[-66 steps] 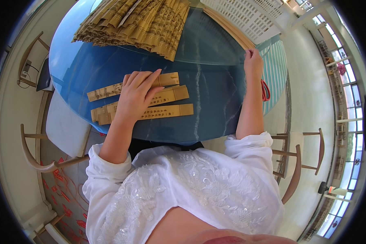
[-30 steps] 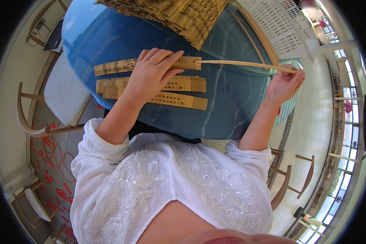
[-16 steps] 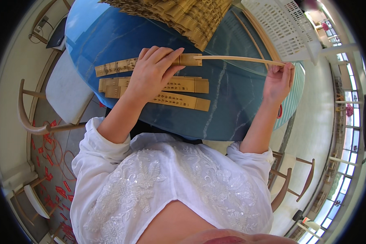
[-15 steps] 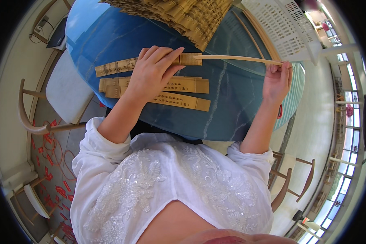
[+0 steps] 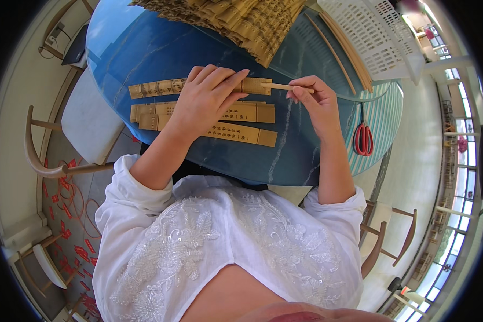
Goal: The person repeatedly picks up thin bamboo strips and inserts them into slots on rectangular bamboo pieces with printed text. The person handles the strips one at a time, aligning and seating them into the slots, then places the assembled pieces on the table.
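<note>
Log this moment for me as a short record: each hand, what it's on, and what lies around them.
Left hand: the hand lies over a folded paper strip
Right hand: the fingers pinch a thin wooden stick
Contact: stick tip at the strip's right end; inside or on top, cannot tell
Nearer the person: more folded strips
Far side: heap of pleated paper
Far right: loose sticks beside a white basket
Right edge: red-handled scissors
Surface: blue table
</note>
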Tool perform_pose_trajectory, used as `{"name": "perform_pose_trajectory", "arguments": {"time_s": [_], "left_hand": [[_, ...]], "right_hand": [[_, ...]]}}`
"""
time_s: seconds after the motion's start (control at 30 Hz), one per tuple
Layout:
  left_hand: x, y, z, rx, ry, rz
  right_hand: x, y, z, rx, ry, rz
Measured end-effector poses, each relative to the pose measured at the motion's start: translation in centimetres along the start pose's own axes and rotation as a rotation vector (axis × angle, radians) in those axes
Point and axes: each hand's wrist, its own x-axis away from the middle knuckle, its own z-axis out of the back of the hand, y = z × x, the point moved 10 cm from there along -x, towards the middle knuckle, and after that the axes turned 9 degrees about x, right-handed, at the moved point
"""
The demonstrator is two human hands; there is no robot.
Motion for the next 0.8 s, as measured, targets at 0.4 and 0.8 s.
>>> {"name": "perform_pose_trajectory", "arguments": {"time_s": [0.4,0.8], "left_hand": [[-0.2,0.3,0.5,-0.003,0.027,-0.032],[-0.3,2.2,-0.6,-0.046,-0.063,-0.127]], "right_hand": [[-0.2,1.5,0.6,-0.425,-0.112,-0.075],[0.4,3.6,-4.7,-0.231,-0.232,-0.286]]}}
